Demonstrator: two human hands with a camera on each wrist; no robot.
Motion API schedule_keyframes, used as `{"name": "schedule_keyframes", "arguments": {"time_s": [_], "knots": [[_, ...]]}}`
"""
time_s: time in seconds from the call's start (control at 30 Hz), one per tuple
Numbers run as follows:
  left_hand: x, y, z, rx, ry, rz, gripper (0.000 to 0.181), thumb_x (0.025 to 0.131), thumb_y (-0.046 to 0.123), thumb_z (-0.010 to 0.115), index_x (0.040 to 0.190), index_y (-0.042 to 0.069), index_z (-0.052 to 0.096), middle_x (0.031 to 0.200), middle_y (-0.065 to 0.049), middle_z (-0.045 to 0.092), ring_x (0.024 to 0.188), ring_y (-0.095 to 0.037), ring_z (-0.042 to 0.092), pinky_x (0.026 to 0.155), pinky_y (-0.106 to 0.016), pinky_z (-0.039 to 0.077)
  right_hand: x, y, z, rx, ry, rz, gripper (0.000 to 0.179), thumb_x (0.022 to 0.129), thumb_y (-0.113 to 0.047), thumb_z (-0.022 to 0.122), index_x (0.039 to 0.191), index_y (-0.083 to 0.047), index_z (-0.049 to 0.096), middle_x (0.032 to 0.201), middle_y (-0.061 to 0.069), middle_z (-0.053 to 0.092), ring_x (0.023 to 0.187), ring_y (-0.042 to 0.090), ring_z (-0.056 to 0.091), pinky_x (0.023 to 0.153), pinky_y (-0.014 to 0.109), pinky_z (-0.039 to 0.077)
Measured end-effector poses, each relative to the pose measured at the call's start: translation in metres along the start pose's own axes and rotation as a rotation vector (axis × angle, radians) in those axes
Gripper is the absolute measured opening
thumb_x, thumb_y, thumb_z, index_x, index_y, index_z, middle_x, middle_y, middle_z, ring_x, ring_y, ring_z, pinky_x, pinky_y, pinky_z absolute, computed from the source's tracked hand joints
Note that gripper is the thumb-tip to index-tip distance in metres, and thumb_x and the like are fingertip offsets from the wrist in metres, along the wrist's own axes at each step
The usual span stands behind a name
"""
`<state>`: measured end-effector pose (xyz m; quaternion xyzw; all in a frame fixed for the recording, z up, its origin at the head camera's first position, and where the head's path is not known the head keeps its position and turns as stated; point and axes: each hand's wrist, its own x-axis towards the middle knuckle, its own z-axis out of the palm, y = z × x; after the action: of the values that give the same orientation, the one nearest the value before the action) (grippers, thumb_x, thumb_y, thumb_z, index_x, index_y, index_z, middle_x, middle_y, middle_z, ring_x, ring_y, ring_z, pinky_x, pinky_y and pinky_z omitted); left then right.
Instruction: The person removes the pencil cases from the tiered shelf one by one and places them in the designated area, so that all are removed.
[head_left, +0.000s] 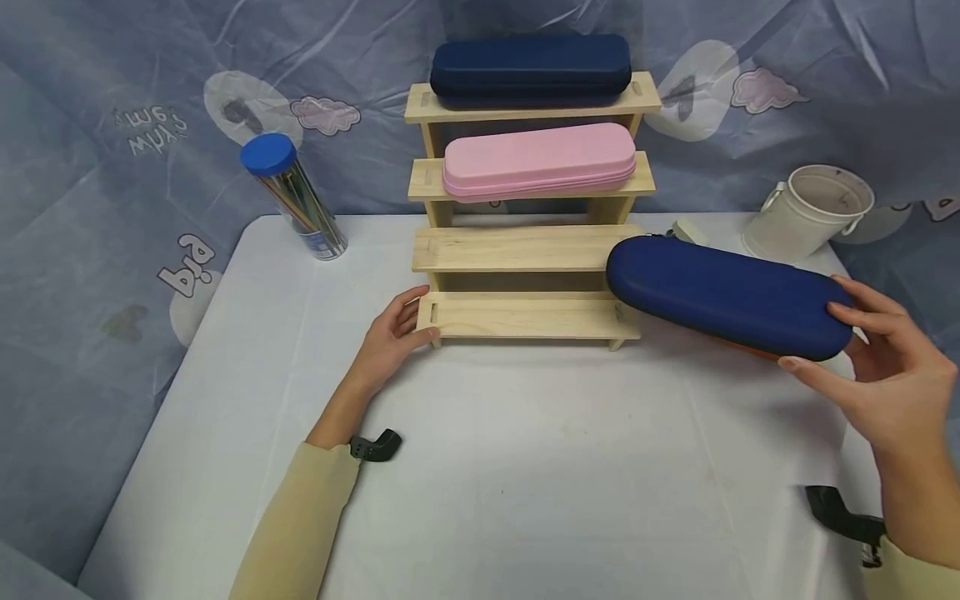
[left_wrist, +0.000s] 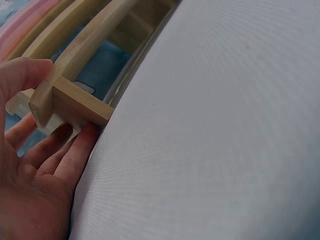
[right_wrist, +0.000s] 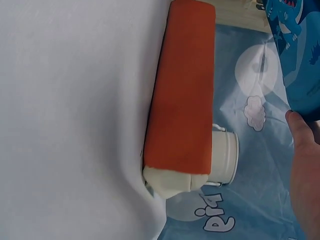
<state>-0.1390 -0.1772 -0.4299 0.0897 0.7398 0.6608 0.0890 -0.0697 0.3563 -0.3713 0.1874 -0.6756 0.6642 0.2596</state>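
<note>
My right hand [head_left: 896, 367] holds a dark blue zip pencil case [head_left: 727, 292] by its right end, thumb at the near edge and fingers on top. The right wrist view shows that case's other face, with a blue dinosaur print [right_wrist: 300, 60]. On the left, my left hand [head_left: 386, 346] grips the left end of the lowest shelf of a wooden stepped rack [head_left: 525, 317]. In the left wrist view, its thumb lies over the plank and its fingers reach beneath. A pink pencil case [head_left: 540, 158] and a navy pencil case [head_left: 531, 71] lie on the two upper shelves.
Below the held case lies a long orange block-like thing [right_wrist: 182, 90] with a cream end, mostly hidden in the head view. A white bucket [head_left: 810, 212] stands at the back right. A blue-lidded clear tube [head_left: 296, 196] of sticks stands at the back left, on the white table [head_left: 525, 483].
</note>
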Motion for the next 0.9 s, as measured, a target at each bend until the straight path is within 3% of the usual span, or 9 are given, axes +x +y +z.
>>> {"name": "schedule_keyframes", "arguments": {"time_s": [0.1, 0.33, 0.6, 0.77, 0.9], "knots": [[0.000, 0.001, 0.000, 0.005, 0.001, 0.005, 0.067, 0.088, 0.011, 0.071, 0.146, 0.013, 0.039, 0.141, -0.011, 0.048, 0.125, -0.023, 0.049, 0.097, -0.035, 0.044, -0.002, 0.000, -0.005, -0.006, 0.000, -0.003, 0.073, 0.049, 0.024, 0.083, 0.113, 0.030, 0.049, 0.135, 0.037, 0.039, 0.127, 0.039, 0.044, 0.099, 0.028, 0.042], [-0.001, 0.007, 0.001, 0.015, 0.000, 0.007, 0.066, 0.088, 0.009, 0.070, 0.147, 0.010, 0.038, 0.140, -0.013, 0.048, 0.125, -0.024, 0.049, 0.096, -0.035, 0.045, -0.008, -0.001, -0.014, -0.192, 0.027, 0.009, 0.071, 0.052, 0.017, 0.086, 0.114, 0.026, 0.051, 0.136, 0.034, 0.041, 0.125, 0.035, 0.045, 0.099, 0.027, 0.041], [-0.001, 0.007, 0.001, 0.022, 0.004, 0.008, 0.066, 0.088, 0.009, 0.070, 0.146, 0.011, 0.038, 0.140, -0.013, 0.048, 0.125, -0.024, 0.049, 0.097, -0.035, 0.045, -0.016, -0.002, -0.022, -0.298, 0.047, 0.045, 0.067, 0.058, 0.014, 0.084, 0.116, 0.024, 0.051, 0.138, 0.030, 0.042, 0.126, 0.032, 0.045, 0.100, 0.025, 0.039], [-0.001, 0.006, 0.002, 0.029, 0.005, 0.010, 0.067, 0.088, 0.009, 0.070, 0.146, 0.010, 0.038, 0.140, -0.014, 0.048, 0.125, -0.024, 0.049, 0.097, -0.035, 0.044, -0.022, -0.001, -0.028, -0.301, 0.056, 0.046, 0.069, 0.059, 0.010, 0.085, 0.117, 0.023, 0.050, 0.138, 0.029, 0.041, 0.127, 0.033, 0.044, 0.100, 0.025, 0.039], [-0.001, 0.006, 0.002, 0.028, 0.009, 0.010, 0.066, 0.088, 0.008, 0.070, 0.146, 0.010, 0.039, 0.140, -0.014, 0.048, 0.125, -0.024, 0.050, 0.097, -0.035, 0.044, -0.028, 0.000, -0.031, -0.326, 0.065, 0.060, 0.069, 0.057, 0.016, 0.082, 0.118, 0.023, 0.050, 0.138, 0.028, 0.042, 0.127, 0.033, 0.044, 0.099, 0.024, 0.040]]}}
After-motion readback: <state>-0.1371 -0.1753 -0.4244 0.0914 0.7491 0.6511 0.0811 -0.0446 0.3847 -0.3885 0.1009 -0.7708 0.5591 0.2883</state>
